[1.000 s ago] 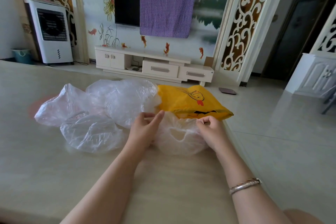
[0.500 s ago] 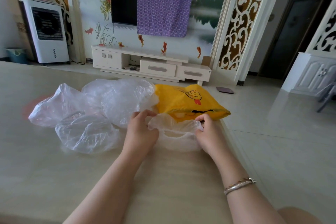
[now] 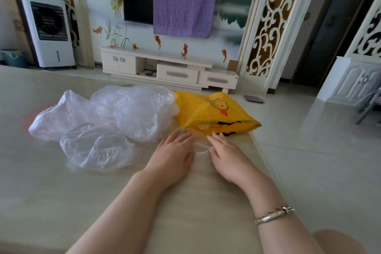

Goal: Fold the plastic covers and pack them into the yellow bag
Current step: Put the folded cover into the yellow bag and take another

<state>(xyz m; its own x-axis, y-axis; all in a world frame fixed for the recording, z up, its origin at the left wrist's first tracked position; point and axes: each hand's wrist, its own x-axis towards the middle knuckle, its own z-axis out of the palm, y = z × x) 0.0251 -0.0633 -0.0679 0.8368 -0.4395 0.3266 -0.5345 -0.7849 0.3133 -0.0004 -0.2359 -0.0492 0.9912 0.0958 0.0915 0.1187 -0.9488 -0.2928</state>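
left hand (image 3: 172,153): fingers straight, palm down, pressing a flattened plastic cover (image 3: 199,147) onto the worktop (image 3: 51,192)
right hand (image 3: 225,154): same, flat on that cover, just beside the left
yellow bag (image 3: 214,112): right edge of worktop, mouth facing the hands
loose covers (image 3: 107,123): crumpled heap left of the bag, touching it
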